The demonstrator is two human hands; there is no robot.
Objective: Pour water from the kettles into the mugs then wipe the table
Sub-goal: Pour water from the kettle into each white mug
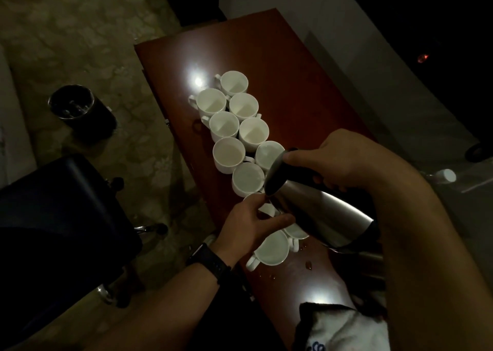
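Dim table [288, 65]: right hand [354, 161] grips tilted kettle [322, 212]; left hand [253, 222] holds mug [266, 209].

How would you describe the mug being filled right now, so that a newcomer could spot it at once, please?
Start at the long reddish-brown table and follow the double row of white mugs toward the near end. The mug sits under the tilted steel kettle. Unlike its neighbours, it is the only one steadied by the left hand.
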